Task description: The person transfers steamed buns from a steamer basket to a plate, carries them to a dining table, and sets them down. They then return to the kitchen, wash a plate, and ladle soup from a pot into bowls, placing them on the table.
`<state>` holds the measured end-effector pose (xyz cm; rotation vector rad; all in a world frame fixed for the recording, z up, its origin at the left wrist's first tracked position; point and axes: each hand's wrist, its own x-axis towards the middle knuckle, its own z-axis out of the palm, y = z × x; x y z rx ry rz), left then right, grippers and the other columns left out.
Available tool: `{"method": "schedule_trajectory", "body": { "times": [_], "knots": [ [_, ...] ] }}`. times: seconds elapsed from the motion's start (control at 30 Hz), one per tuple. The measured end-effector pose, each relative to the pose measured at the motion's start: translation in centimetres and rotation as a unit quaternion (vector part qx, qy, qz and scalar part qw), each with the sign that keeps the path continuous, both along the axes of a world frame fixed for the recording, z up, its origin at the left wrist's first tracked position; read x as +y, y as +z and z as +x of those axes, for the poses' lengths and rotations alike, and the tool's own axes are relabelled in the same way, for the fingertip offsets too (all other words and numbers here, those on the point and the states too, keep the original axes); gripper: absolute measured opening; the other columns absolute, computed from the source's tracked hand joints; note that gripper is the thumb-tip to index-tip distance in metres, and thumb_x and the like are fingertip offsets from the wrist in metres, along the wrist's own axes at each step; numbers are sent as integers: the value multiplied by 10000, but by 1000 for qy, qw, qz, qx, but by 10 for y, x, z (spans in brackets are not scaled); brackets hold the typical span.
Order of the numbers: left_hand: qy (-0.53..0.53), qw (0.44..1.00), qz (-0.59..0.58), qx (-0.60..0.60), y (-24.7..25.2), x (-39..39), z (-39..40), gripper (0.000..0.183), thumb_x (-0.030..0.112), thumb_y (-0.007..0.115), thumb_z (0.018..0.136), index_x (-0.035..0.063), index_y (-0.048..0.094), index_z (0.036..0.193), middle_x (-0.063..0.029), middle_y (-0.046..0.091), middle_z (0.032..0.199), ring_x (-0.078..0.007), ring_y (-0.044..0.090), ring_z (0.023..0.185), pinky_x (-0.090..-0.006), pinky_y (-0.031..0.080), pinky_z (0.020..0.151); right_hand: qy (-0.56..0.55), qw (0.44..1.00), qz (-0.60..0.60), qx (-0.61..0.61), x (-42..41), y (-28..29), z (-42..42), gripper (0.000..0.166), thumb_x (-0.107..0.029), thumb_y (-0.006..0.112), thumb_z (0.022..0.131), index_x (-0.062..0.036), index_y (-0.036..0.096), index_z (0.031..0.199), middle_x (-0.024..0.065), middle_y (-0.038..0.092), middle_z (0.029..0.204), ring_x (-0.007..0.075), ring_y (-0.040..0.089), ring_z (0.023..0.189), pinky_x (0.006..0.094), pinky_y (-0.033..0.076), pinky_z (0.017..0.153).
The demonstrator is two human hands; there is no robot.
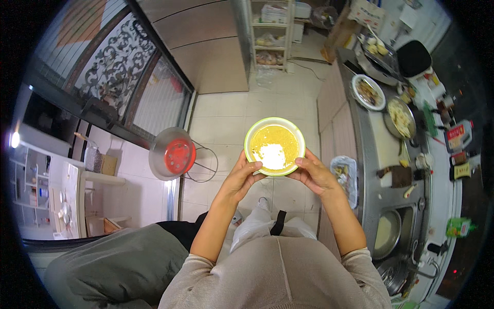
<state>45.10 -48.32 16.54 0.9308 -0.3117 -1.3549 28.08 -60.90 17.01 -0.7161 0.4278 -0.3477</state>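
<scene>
A white bowl with a green rim (274, 146) is held up in front of me over the tiled floor. Yellow grain or liquid fills much of it, with a bright white patch at the near side that could be a powder or glare. My left hand (242, 177) grips the bowl's lower left edge, thumb on the rim. My right hand (314, 174) grips the lower right edge the same way. The fingers beneath the bowl are partly hidden.
On the right, a counter (364, 143) bears a foil-rimmed dish (367, 92), a metal pan of pale slices (400, 117) and a sink (405, 220). A lined bin (344, 179) hangs beside it. A red basin (179, 155) stands left. Another person's leg (127, 262) is close at lower left.
</scene>
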Motion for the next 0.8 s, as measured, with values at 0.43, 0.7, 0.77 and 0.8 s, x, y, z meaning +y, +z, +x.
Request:
{"method": "schedule_trajectory", "body": {
  "times": [0.43,0.7,0.77,0.8],
  "knots": [
    [173,985,-14,-11,-21,50,182,657,148,616,771,95,235,1303,-88,420,1221,-197,464,1104,-383,433,879,176,984,3,16,-3,-12,234,569,-106,556,825,-52,270,1314,127,499,1147,227,555,999,348,485,848],
    [309,950,-5,-32,-18,103,280,690,154,618,761,105,220,1323,-68,425,1231,-179,486,1081,-349,446,859,334,942,3,10,19,-11,392,588,-89,569,821,-64,264,1323,117,510,1137,199,550,1001,326,497,822],
    [343,938,8,-55,-6,118,300,703,209,636,751,73,237,1314,-93,410,1257,-209,468,1113,-381,424,899,367,930,-7,18,30,-2,427,592,-82,571,821,-70,262,1326,107,508,1145,194,551,997,316,499,812],
    [360,930,12,-67,-2,124,311,714,237,646,746,58,246,1310,-106,402,1271,-224,459,1129,-397,413,919,384,923,-14,20,36,2,445,595,-79,572,821,-73,261,1328,102,506,1148,191,551,995,312,500,808]
  ]
}}
